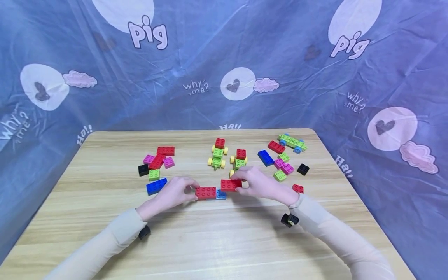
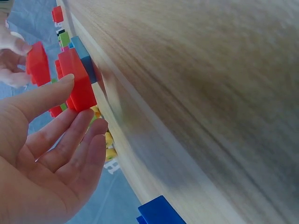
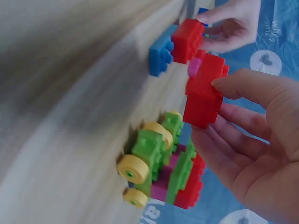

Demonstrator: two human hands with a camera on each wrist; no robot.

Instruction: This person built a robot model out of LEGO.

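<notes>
L hand (image 1: pixel 176 189) pinches red oblong plastic brick (image 1: pixel 205 193) atop lt-blue plastic brick (image 1: pixel 221 194); R hand (image 1: pixel 258 182) grips 2nd red oblong plastic brick (image 1: pixel 230 185) nearby, off the worktop (image 1: pixel 196 241).

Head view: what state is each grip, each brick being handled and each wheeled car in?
Left grip, holding left red brick
Right grip, holding right red brick
Left red brick, set on light blue brick
Right red brick, held apart from light blue brick
Light blue brick, partly covered
Left yellow-wheeled car, upright, built up
Right yellow-wheeled car, upright, built up, partly hidden
Blue-wheeled car, upright, nothing built on it
</notes>
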